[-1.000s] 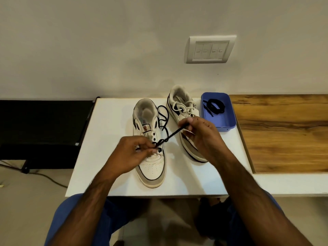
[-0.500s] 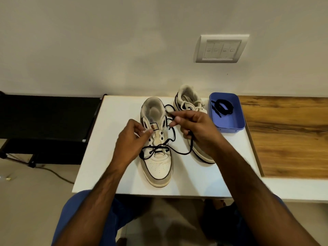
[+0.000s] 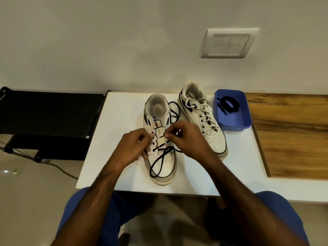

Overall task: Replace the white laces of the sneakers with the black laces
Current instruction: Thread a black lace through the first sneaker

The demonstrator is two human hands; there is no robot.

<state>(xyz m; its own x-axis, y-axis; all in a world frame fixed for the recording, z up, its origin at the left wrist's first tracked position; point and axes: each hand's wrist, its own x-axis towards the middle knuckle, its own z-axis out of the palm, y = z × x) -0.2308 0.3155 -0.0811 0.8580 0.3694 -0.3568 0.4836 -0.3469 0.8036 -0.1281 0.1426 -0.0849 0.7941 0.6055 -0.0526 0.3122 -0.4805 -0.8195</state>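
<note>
Threading black lace (image 3: 160,161) through near sneaker (image 3: 160,148) between both hands: left hand (image 3: 132,148) gripping eyelet flap, right hand (image 3: 184,139) pinching lace end. Lowest eyelets done, upper ones empty. Beyond right hand, second sneaker (image 3: 204,119) still white-laced; spare black lace (image 3: 229,104) in blue tray (image 3: 236,121).

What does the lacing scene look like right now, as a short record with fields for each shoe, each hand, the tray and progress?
left sneaker: on white table, black lace through lowest eyelets, slack looped over toe
right sneaker: white laces still in
left hand: fingers at the shoe's left eyelet flap
right hand: pinches the black lace near an eyelet on the shoe's right side
blue tray: holds second black lace
progress: first shoe partly relaced, second untouched
</note>
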